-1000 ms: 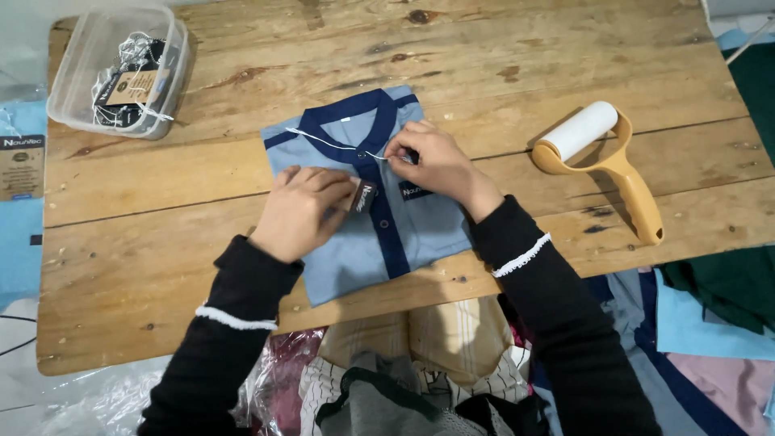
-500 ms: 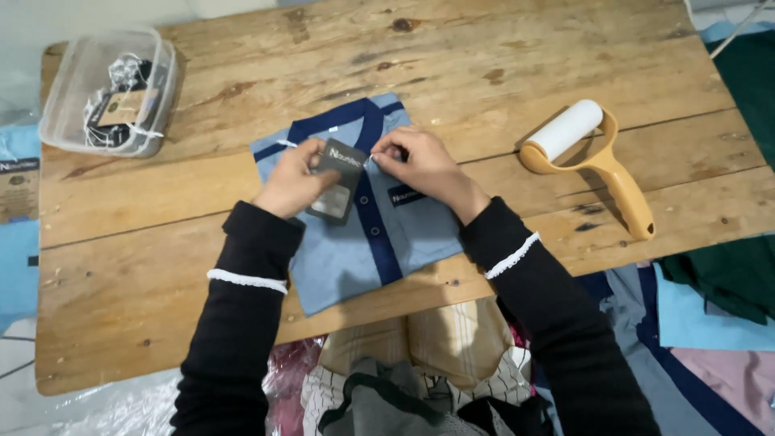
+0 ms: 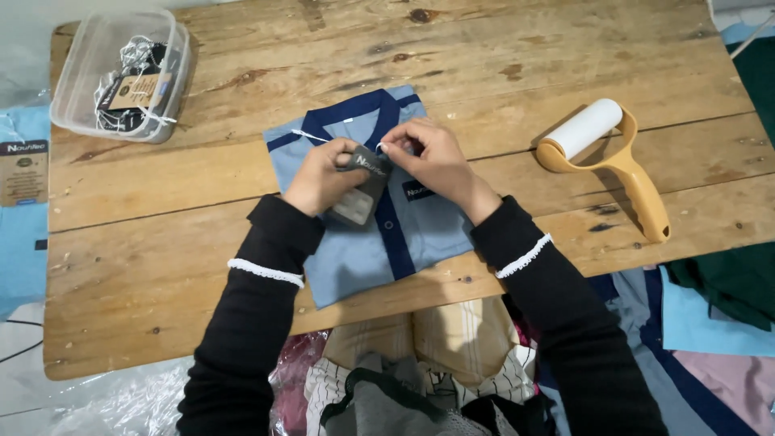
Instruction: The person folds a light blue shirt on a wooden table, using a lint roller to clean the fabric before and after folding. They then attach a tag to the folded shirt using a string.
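A folded light-blue shirt (image 3: 359,242) with a navy collar and placket lies in the middle of the wooden table (image 3: 202,210). My left hand (image 3: 319,179) holds a dark card hang tag (image 3: 363,186) over the shirt's chest. My right hand (image 3: 428,157) pinches a thin white string at the tag's top, just below the collar. Both sleeves are black with white lace trim.
A clear plastic tub (image 3: 121,73) with several strung tags stands at the far left. A yellow-handled lint roller (image 3: 601,153) lies to the right. Piled clothes (image 3: 710,307) hang off the near right edge. More garments lie in my lap (image 3: 420,363).
My left hand has brought the tag up from the shirt's middle toward the collar. My right hand stays near the collar, now pinching the string at the tag.
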